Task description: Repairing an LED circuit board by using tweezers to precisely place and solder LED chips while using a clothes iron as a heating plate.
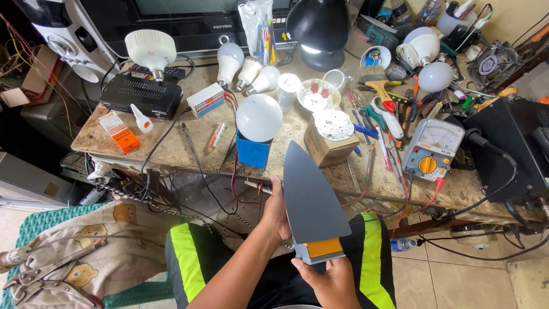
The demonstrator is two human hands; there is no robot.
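Observation:
I hold a clothes iron (311, 200) upright over my lap, its flat grey pointed soleplate facing me and an orange part at its lower end. My left hand (276, 210) grips the iron's left edge, with a thin probe or screwdriver tip sticking out to the left of the fingers. My right hand (327, 278) supports the iron from below at the orange heel. Both arms come up from the bottom of the view, over black trousers with yellow-green stripes.
A cluttered workbench (171, 151) stands ahead with several white bulbs, a large bulb (259, 117) on a blue box, a black desk lamp (318, 28), an analogue multimeter (432, 150), hand tools and red wires. A teddy-print cloth (86, 252) lies on a green chair at left.

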